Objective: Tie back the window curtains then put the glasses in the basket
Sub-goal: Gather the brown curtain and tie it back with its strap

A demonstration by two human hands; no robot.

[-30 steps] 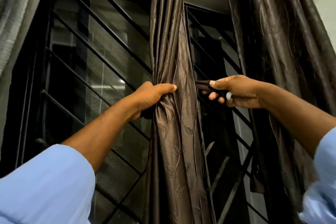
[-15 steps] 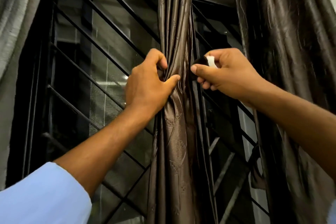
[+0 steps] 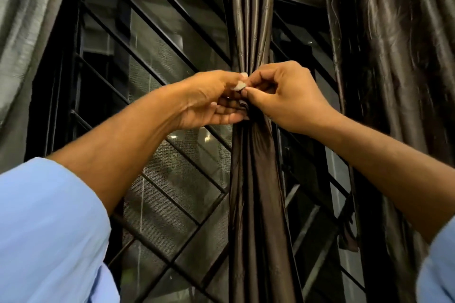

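A brown shiny curtain (image 3: 248, 19) hangs gathered into a narrow bundle in front of the window. My left hand (image 3: 209, 101) and my right hand (image 3: 285, 98) meet at the front of the bundle. Both pinch the ends of a dark tie-back strap (image 3: 242, 106) that wraps the curtain. A small white patch (image 3: 240, 86) at the strap's end sits between my fingertips. Most of the strap is hidden behind my fingers and the fabric. No glasses or basket are in view.
A window with a black diagonal metal grille (image 3: 157, 96) and mesh fills the middle. A second brown curtain (image 3: 384, 56) hangs loose at the right. A grey curtain (image 3: 27, 22) hangs at the left edge.
My right hand brought the strap's end round to the front of the bundle. My left hand let go of the gathered fabric and took the other end. Both hands now meet in front.
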